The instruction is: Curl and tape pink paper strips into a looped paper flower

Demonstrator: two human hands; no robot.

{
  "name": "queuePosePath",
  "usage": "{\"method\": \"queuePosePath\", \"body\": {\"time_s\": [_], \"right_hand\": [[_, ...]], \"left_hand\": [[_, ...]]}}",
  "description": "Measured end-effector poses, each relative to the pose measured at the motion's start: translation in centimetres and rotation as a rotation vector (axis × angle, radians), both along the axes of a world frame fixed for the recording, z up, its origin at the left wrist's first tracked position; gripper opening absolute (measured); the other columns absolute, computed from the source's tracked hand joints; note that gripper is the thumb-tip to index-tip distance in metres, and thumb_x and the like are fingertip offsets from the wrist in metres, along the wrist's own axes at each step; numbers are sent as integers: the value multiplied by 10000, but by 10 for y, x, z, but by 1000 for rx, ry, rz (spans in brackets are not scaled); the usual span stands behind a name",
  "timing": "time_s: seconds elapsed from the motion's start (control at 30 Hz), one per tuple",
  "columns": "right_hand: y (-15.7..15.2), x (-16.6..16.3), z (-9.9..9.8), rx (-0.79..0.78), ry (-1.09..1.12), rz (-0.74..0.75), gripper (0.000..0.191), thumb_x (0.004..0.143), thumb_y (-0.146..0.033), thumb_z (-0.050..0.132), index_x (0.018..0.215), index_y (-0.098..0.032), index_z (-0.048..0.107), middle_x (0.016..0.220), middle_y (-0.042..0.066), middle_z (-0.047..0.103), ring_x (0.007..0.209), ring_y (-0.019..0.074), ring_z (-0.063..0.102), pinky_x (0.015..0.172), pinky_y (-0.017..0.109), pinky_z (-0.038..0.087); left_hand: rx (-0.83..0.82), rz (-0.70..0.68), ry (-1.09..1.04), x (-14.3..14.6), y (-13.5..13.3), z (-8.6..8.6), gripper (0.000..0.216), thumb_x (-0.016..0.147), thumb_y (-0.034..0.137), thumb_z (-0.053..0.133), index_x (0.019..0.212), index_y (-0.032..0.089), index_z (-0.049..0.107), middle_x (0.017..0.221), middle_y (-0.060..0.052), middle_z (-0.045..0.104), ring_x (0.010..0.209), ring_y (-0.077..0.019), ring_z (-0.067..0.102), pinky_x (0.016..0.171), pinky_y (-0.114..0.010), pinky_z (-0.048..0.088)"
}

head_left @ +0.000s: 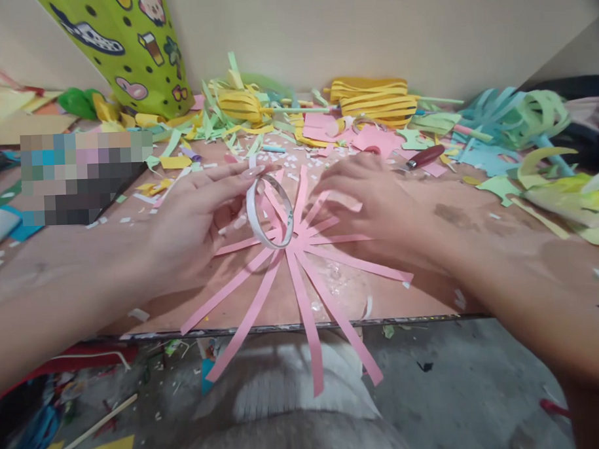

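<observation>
My left hand (201,215) pinches a nearly used-up roll of white tape (251,216), held upright on edge above the pink paper. A short white end of the tape stands up by my fingertips. Below it, a star-like spread of pink paper strips (302,303) radiates from one centre; several strips hang past the table's front edge. My right hand (362,189) is curled low over the strips on the right side. One pink strip bends up beneath its fingers, and the fingertips are partly hidden.
Yellow fringed paper pieces on sticks (374,101) lie along the wall. A red-handled cutter (425,156) rests at the right, near blue paper loops (497,116). A green patterned bag (126,54) stands back left. White scraps litter the table (429,292).
</observation>
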State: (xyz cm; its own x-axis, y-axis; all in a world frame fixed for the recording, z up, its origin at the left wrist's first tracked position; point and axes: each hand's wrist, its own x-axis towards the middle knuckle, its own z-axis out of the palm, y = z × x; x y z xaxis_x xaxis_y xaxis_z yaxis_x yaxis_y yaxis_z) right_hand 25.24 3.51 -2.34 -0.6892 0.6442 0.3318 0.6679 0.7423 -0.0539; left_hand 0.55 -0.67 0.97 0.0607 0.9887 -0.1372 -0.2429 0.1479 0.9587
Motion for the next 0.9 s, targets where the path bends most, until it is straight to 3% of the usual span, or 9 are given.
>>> {"method": "queuePosePath", "body": {"time_s": [0.13, 0.23, 0.37, 0.5, 0.73, 0.9], "right_hand": [[-7, -19, -14, -301, 179, 167, 311, 1012, -350, 523, 1242, -195, 666, 1195, 96, 699, 1061, 243, 587, 1011, 414, 360], [-5, -25, -23, -358, 222, 160, 341, 1019, -367, 525, 1254, -179, 685, 1206, 114, 694, 1103, 258, 548, 991, 410, 345], [-4, -27, -20, -461, 278, 123, 318, 993, -426, 574, 1106, -160, 708, 1027, 90, 722, 1041, 250, 555, 896, 367, 346], [-9, -28, -12, -492, 266, 87, 291, 951, -400, 639, 1109, -157, 664, 926, 68, 711, 1020, 251, 553, 869, 351, 321], [-12, -29, -11, -582, 266, 118, 257, 973, -313, 587, 1132, -126, 663, 922, 86, 709, 995, 235, 538, 813, 327, 361], [-13, -31, -8, -613, 240, 83, 272, 967, -291, 596, 1151, -108, 675, 944, 94, 699, 921, 207, 553, 796, 318, 382]], "left_hand": [[70, 38, 26, -3, 5, -4, 205, 938, 28, 597, 883, 131, 766, 738, 48, 705, 601, -29, 651, 582, -94, 548], [79, 57, 66, -2, 4, 1, 225, 949, 15, 573, 871, 109, 762, 734, 41, 706, 648, -25, 665, 657, -87, 552], [67, 50, 99, 0, 2, 7, 257, 948, 13, 557, 881, 121, 780, 700, 29, 703, 638, -48, 672, 654, -111, 572], [36, 14, 59, -4, 5, 4, 225, 910, 45, 615, 811, 146, 790, 685, 23, 703, 595, -58, 669, 546, -97, 550], [56, -1, 69, -7, 6, -3, 99, 851, 101, 707, 895, 118, 794, 747, 7, 729, 609, -72, 669, 511, -115, 548], [48, -51, 62, -8, 5, -4, 122, 841, 98, 695, 928, 99, 779, 737, -14, 721, 589, -119, 673, 518, -222, 607]]}}
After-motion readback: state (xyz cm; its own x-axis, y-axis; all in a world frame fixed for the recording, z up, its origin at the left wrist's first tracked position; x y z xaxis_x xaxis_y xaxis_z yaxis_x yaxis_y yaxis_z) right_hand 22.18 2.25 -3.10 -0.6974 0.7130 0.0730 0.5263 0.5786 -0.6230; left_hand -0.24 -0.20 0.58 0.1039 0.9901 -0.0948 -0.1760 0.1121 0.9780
